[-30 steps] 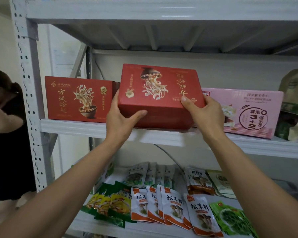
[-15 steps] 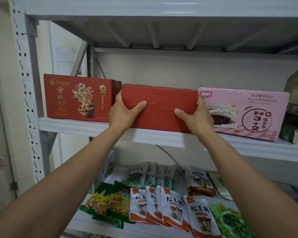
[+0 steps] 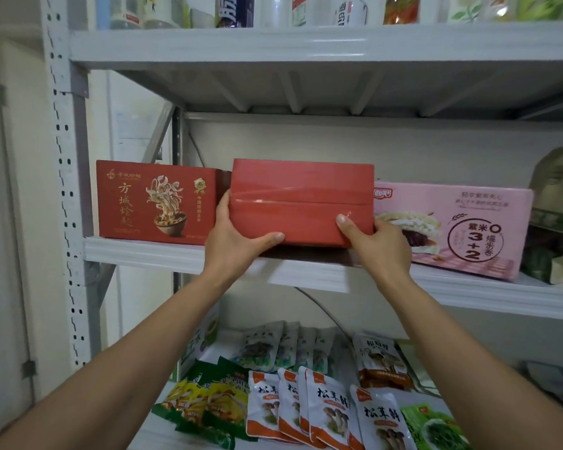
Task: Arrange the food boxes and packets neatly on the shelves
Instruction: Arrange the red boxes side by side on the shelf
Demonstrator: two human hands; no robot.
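Looked up at a pale grey metal rack (image 3: 62, 190) against a cream wall, with bottles (image 3: 234, 9) lined along the top tier and flat snack packets (image 3: 325, 407) spread over the lowest one. Found the middle shelf (image 3: 143, 254) carrying, left to right, a printed red noodle box (image 3: 156, 203), the plain red box (image 3: 301, 196) in hand, a long pink box (image 3: 452, 228) and some green-brown bags (image 3: 556, 206) at the far right. Located the plain red box straight ahead and above the wrists, in the slot between its red and pink neighbours, taped face toward the camera, long axis running left to right along the shelf edge. Sat just beside both neighbours; could not tell whether touching. Showed a dark underside above the shelf lip, so judged tipped or overhanging at the front rather than seated flat; could not tell whether the rear edge rested on the shelf. Judged neither hand nearer: one at each lower corner. Gripped the left end with the left hand (image 3: 234, 241), thumb laid across the front face, fingers hidden round the side. Gripped the right end with the right hand (image 3: 381, 245) likewise, thumb up on the front, fingers out of sight. Set well apart, both clamped on the one box. Called, by this reading, for a level push straight back, square to the shelf edge.
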